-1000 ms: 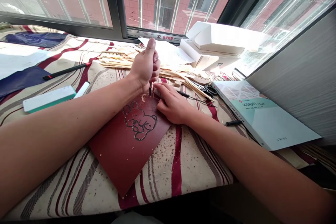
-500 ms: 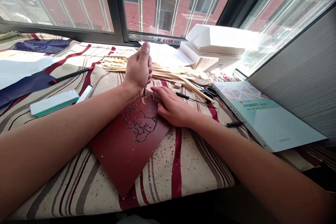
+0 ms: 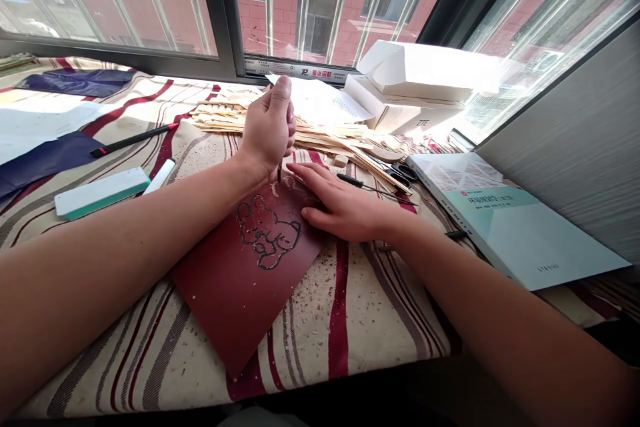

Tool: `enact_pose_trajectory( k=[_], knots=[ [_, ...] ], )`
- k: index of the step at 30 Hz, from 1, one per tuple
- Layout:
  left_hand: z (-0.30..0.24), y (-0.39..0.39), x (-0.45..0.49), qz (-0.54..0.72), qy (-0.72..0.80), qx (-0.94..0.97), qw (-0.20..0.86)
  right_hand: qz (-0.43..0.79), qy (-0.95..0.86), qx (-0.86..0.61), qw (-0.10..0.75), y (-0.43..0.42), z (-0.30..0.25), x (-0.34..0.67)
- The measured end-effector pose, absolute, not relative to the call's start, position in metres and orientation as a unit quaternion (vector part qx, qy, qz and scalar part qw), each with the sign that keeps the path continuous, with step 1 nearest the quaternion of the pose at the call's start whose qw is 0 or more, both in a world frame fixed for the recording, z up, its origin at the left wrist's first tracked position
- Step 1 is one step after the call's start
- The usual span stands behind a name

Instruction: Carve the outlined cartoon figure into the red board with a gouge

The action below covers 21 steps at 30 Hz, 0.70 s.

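Note:
My left hand is closed in an upright fist, thumb on top, round a carving tool. Only the tool's thin dark shaft shows, pointing down at the upper part of a dark red board; the handle is hidden in the fist. An animal outline with round ears is cut into the board, and curled shavings lie near the tool. My right hand rests flat on the board's right side, fingers stretched toward the tool and holding nothing.
Thin wood strips and a white box are by the window. At right are a book, scissors and a black-handled pointed tool. At left lie a green-white block and a pen. Crumbs dot the striped cloth.
My right hand has flattened, its fingers straighter, and shifted slightly right. My left fist with the carving tool has moved a little right. The view has shifted slightly.

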State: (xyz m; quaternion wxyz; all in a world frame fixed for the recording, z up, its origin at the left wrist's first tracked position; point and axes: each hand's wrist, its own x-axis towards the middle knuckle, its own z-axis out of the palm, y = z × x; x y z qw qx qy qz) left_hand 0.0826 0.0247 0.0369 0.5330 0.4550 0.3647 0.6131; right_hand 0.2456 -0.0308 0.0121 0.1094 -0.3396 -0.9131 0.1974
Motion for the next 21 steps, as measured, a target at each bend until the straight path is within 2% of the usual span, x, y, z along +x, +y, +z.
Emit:
enact_pose_trajectory(
  k=[2,5,11,21],
  knots=[
    [0.036,0.025,0.082,0.612,0.361,0.467,0.527,0.231,-0.924,-0.305,0.025,-0.032,0.022,0.258],
    [0.035,0.026,0.082,0.613,0.359,0.467,0.526,0.226,-0.927,-0.300,-0.017,-0.033,0.029,0.271],
    [0.040,0.025,0.080,0.586,0.363,0.474,0.548,0.142,-0.945,-0.292,0.039,-0.035,0.022,0.265],
    [0.045,0.021,0.065,0.545,0.352,0.456,0.608,0.056,-0.938,-0.333,0.082,-0.066,0.014,0.226]
  ],
)
